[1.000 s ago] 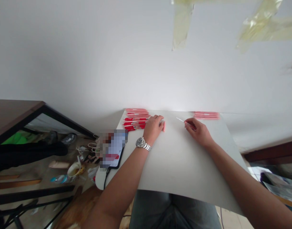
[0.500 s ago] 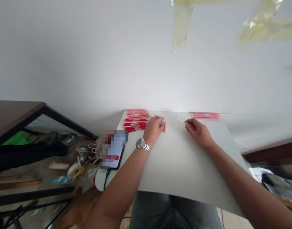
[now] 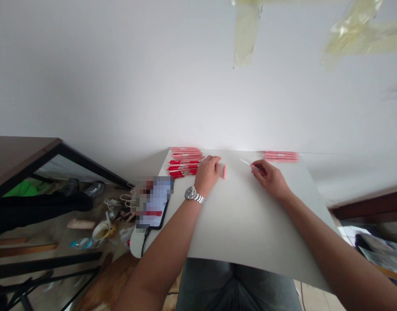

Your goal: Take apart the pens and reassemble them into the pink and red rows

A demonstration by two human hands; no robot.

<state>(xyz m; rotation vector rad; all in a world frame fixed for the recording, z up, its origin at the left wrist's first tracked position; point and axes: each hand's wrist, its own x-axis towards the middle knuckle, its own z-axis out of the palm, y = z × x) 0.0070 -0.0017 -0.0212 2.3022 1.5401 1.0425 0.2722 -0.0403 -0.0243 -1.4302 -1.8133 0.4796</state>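
My left hand (image 3: 208, 173), a silver watch on its wrist, rests curled on the white board (image 3: 243, 224) beside a pile of red pens (image 3: 184, 162). Its fingers are closed round a pink pen barrel (image 3: 223, 171) whose end sticks out to the right. My right hand (image 3: 268, 178) lies a little to the right, pinching a thin pen refill (image 3: 246, 163) with a white tip that points left toward the barrel. A row of pink pens (image 3: 281, 156) lies at the board's far edge beyond my right hand.
A phone (image 3: 154, 201) with a cable lies on the board's left corner. The board rests on my lap against a white wall. Left of it are a dark table, cups and clutter on the floor. Tape strips hang on the wall above.
Almost nothing has moved. My left hand has shifted very slightly with the pink barrel; my right hand stays where it was with the refill.
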